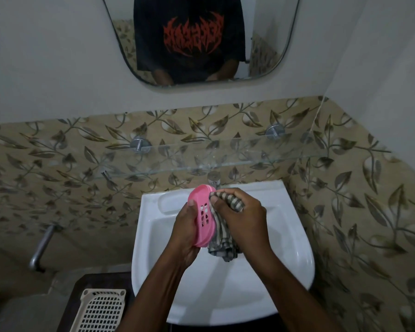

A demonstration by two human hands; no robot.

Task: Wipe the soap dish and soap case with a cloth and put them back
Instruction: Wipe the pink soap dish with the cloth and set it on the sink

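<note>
A pink oval soap dish [203,215] with drain slots is held on edge above the white sink [295,255]. My left hand [186,232] grips it from the left side. My right hand [241,218] presses a grey-and-white striped cloth [222,245] against the dish's right face, and the cloth's loose end hangs down toward the basin. No second soap case piece shows in this view.
A glass shelf [201,159] on two metal brackets runs along the leaf-patterned tile wall above the tap [213,178]. A mirror [197,39] hangs higher up. A beige slotted basket [101,310] sits lower left, near a metal pipe [42,245].
</note>
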